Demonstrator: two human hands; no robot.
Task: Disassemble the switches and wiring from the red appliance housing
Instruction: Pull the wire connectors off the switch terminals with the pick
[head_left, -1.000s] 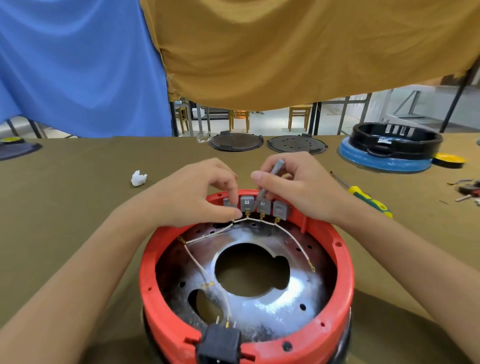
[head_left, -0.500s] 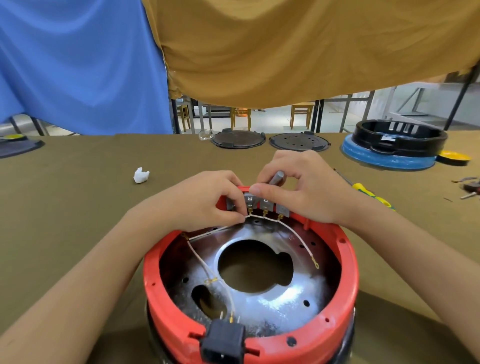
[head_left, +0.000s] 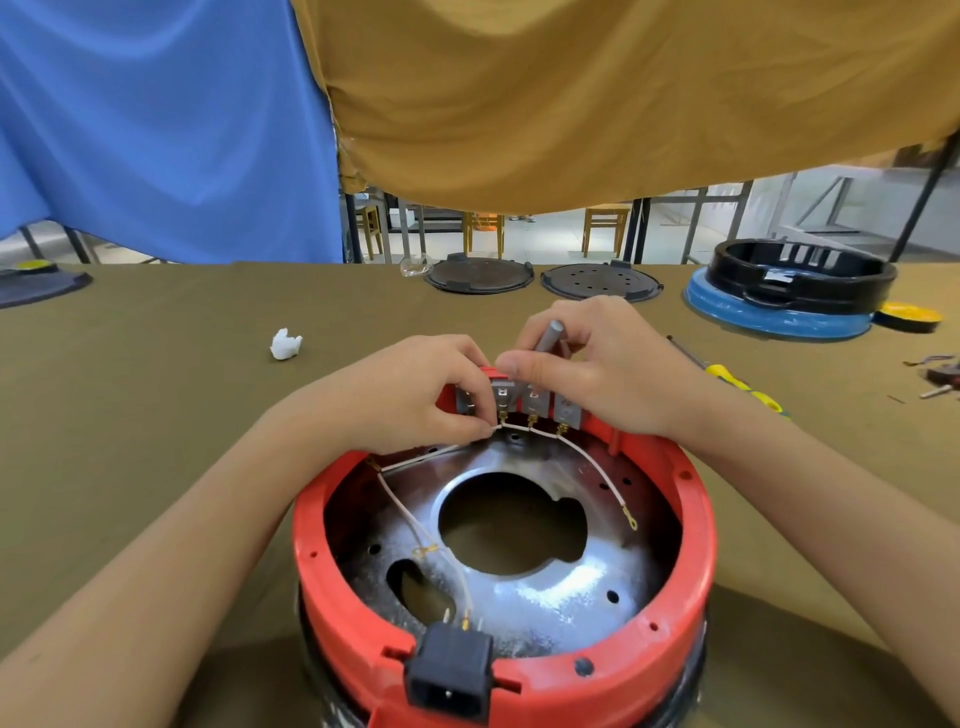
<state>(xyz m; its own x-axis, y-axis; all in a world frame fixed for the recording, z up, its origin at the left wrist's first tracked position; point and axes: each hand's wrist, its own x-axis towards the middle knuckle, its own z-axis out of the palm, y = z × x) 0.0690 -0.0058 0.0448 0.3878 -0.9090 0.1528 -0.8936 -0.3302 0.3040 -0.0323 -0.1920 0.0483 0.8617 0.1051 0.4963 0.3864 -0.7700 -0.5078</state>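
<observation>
You have the red appliance housing (head_left: 696, 525) sitting open side up on the counter (head_left: 156, 395), its shiny metal plate (head_left: 545, 587) with a large central hole exposed. Four grey switches (head_left: 535, 402) stand in a row at the far rim, white wires (head_left: 597, 470) clipped to their terminals. Another wire runs to the black power socket (head_left: 449, 675) at the near rim.

Both hands (head_left: 415, 395) (head_left: 597, 374) curled, seemingly pinching.

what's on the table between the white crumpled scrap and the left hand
Nothing: in the head view only bare olive table cloth lies between the white scrap and the left hand.
</observation>
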